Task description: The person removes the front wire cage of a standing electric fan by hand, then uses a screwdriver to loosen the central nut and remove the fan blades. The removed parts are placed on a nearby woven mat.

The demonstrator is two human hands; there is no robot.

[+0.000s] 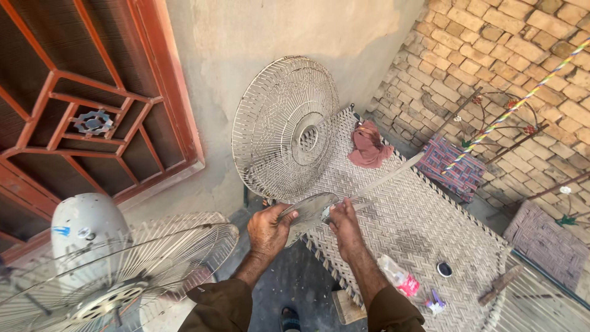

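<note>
My left hand [268,229] and my right hand [344,225] both grip a grey metal fan blade assembly [314,208] held in the air over the near edge of a woven cot [424,227]. One long blade [393,173] reaches up and to the right across the cot. A round wire fan guard [284,128] leans upright against the plastered wall just behind the blades. At the lower left a white fan motor housing [83,229] sits behind a second wire guard [129,270].
On the cot lie a reddish cloth [369,145], a small plastic packet [401,280], a dark round cap [444,268] and a wooden-handled tool [499,284]. A red window grille [92,117] is at left, a brick wall [510,49] at right, a folded patterned fabric [458,167] beside it.
</note>
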